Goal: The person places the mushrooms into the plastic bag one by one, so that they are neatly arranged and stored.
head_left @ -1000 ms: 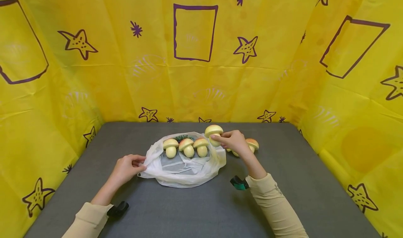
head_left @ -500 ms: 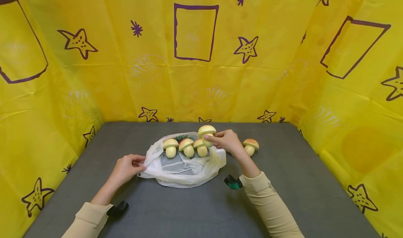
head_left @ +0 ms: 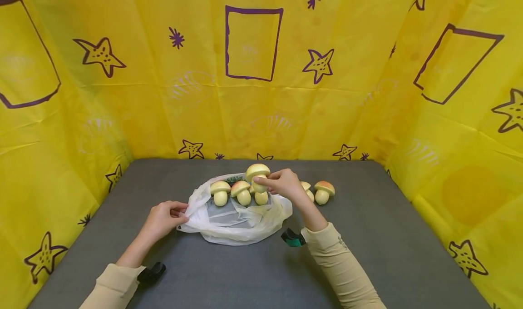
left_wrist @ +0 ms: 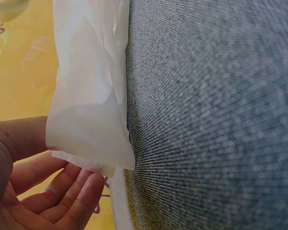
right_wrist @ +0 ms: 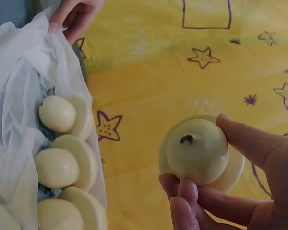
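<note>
My right hand [head_left: 286, 184] pinches a pale yellow toy mushroom [head_left: 258, 171] by its stem, above the right part of a white plastic bag [head_left: 237, 236]. In the right wrist view the held mushroom [right_wrist: 197, 153] shows its stem end with a dark spot. Three more mushrooms lie in a row in the bag's opening, among them a left one [head_left: 220, 193] and a middle one [head_left: 241, 192]; the third is partly covered by the held one. At the bag's left edge my left hand [head_left: 164, 219] pinches the plastic [left_wrist: 89, 96] between thumb and fingers.
Two other mushrooms lie on the grey table [head_left: 229, 277] right of the bag: one with an orange-tinged cap [head_left: 324, 191] and one partly behind my right wrist [head_left: 307, 191]. A yellow patterned cloth [head_left: 253, 109] walls the back and sides.
My right hand has moved left with the mushroom, from the bag's right rim to over the row inside. A mushroom behind the wrist has come partly into view. The left hand stays put.
</note>
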A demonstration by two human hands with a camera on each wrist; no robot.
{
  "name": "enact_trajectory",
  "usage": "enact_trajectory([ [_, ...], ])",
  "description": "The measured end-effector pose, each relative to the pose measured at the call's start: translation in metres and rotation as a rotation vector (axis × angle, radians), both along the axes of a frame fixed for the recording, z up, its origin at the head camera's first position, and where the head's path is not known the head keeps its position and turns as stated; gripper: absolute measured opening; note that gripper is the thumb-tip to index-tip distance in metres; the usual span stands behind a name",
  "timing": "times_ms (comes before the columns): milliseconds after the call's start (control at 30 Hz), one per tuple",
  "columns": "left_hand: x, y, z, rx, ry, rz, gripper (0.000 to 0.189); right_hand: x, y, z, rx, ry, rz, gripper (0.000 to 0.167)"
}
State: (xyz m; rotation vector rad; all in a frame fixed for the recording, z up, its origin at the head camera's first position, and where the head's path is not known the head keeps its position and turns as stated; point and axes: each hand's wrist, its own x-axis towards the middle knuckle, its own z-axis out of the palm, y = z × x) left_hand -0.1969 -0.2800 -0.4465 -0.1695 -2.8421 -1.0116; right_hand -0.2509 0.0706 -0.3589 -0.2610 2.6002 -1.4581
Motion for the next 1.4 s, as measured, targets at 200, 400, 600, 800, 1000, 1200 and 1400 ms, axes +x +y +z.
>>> enact_trajectory([
  [200,0.0,-0.001,0.0,-0.004,-0.004,0.0,0.032,0.002,-0.011,-0.002,-0.015,-0.011,0.016,0.047],
  [400,0.0,-0.001,0.0,-0.002,-0.002,-0.001,0.032,0.0,-0.024,-0.008,0.009,-0.033,0.043,0.042],
  [600,0.0,-0.001,-0.001,0.004,0.0,-0.002,0.032,0.001,-0.036,-0.015,0.052,-0.024,0.078,0.04],
  [800,0.001,-0.001,-0.002,0.005,-0.019,0.006,0.032,0.002,-0.048,-0.024,0.02,-0.02,0.104,0.046],
  [1000,0.001,-0.002,-0.003,0.004,-0.005,0.008,0.031,0.003,-0.061,-0.031,-0.026,-0.05,0.084,0.042],
  [1200,0.001,-0.003,-0.003,0.006,0.002,0.0,0.031,0.006,-0.07,-0.038,0.013,-0.059,0.072,0.043],
  [1400,0.001,-0.002,-0.002,0.009,-0.006,-0.002,0.03,0.009,-0.076,-0.044,0.003,-0.043,0.098,0.057],
])
